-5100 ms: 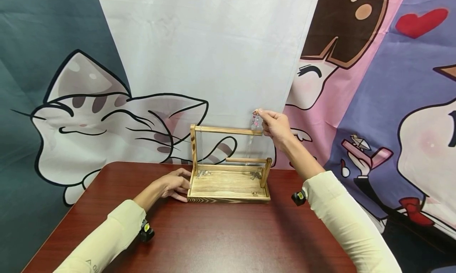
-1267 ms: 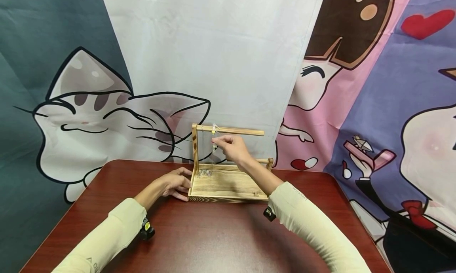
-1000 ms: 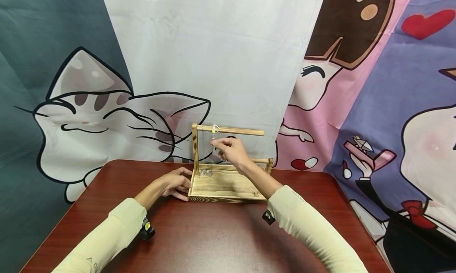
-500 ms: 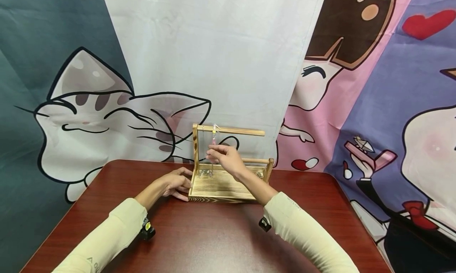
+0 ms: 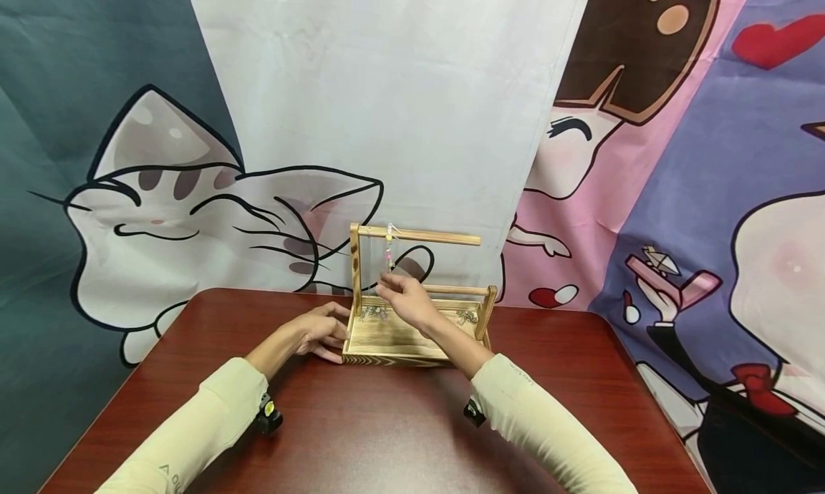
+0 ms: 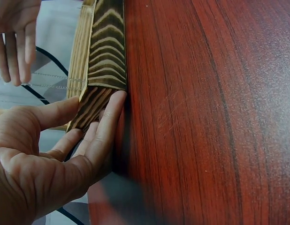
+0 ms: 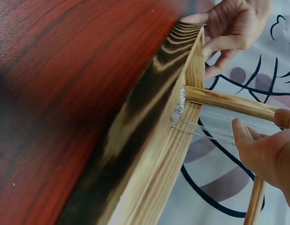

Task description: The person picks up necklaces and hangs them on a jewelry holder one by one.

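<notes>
In the head view, a wooden jewelry stand with a shallow tray sits on the table. A beaded necklace with pink and yellow beads hangs over its upper bar, near the left post. Just below those beads is my right hand, its fingers extended beside the hanging strand; whether they touch it I cannot tell. From the left wrist view, this right hand shows straight, slightly spread fingers. My left hand grips the tray's left end, thumb on the rim and fingers along the outer side.
Silver chain lies in the tray's left back corner, and another chain pile at its right back. A lower bar extends left from the right post. Behind the red-brown table hangs a printed cloth.
My right hand carried the necklace from the right to the upper bar's left part. It then slid down the strand and let go of the beads. The left hand stayed on the tray.
</notes>
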Demonstrator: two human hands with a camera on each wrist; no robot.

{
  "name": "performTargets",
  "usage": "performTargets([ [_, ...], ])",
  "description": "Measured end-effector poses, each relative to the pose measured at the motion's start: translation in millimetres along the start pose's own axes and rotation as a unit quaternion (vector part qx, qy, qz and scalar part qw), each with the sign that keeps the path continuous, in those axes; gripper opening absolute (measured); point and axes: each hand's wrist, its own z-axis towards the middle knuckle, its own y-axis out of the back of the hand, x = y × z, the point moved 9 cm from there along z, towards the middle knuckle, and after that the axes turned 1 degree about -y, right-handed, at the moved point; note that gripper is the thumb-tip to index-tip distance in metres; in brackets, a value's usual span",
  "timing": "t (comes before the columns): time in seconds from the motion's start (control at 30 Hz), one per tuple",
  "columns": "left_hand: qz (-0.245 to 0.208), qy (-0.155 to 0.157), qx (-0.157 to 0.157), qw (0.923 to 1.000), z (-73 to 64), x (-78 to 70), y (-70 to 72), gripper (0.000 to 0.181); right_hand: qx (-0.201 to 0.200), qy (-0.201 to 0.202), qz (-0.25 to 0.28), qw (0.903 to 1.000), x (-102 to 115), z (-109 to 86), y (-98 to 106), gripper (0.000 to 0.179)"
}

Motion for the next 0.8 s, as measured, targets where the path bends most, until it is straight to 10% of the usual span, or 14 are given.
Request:
performTargets([
  [0.8, 0.000, 0.005, 0.000, 1.0000, 0.1, 0.8, 0.3, 0.065, 0.008, -0.030, -0.104, 0.9941, -63.1, 18.5, -27.4, 0.070],
])
